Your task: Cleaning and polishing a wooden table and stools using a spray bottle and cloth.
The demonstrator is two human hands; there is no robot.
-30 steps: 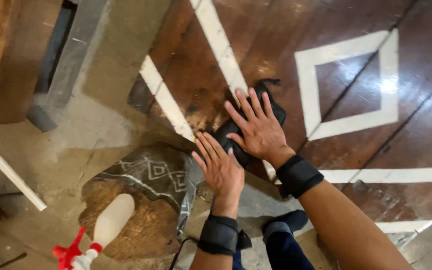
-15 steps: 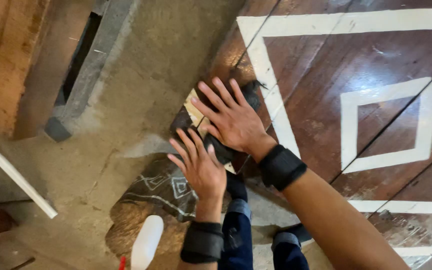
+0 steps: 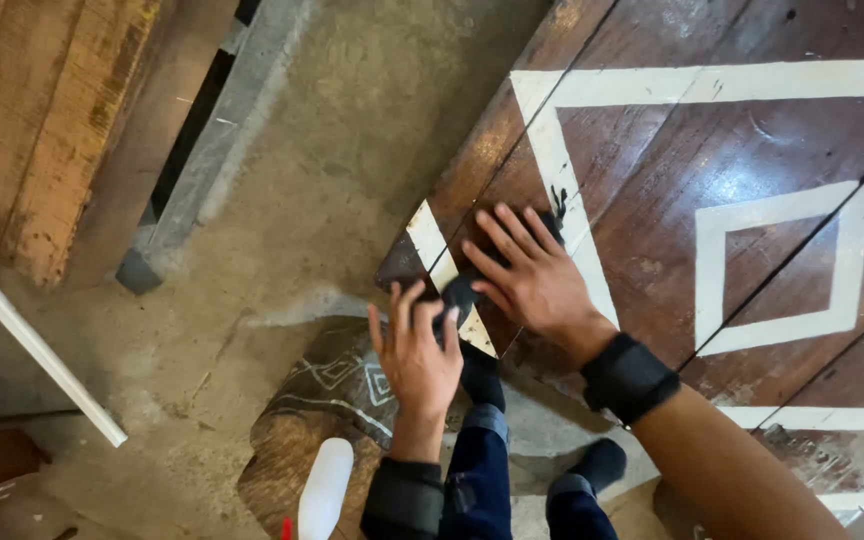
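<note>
Right hand (image 3: 537,280): flat, fingers spread wide, palm down on a black cloth (image 3: 460,293) on the board (image 3: 712,150). Pressing, not gripping.
Left hand (image 3: 415,350): also open, fingers loosely spread and pointing to 12 o'clock, fingertips on the near end of the cloth. Nothing pinched as far as I can see.
Cloth: mostly hidden under both hands, sits at the board's corner, a frayed bit poking out at 12 o'clock of the right hand.
Wrists: black bands on both.
Board: dark glossy wood with white painted diamonds and stripes, runs off to 2 o'clock.
Floor (image 3: 332,150): rough concrete, at 10 o'clock of the hands.
Log (image 3: 312,420): stump with white carved patterns, at 7 o'clock of the left hand.
Bottle (image 3: 325,490): white, just below the log's top, at 7 o'clock.
Legs: jeans and dark socks at 6 o'clock.
Pipe (image 3: 37,350): white, slanting, way over at 9 o'clock.
</note>
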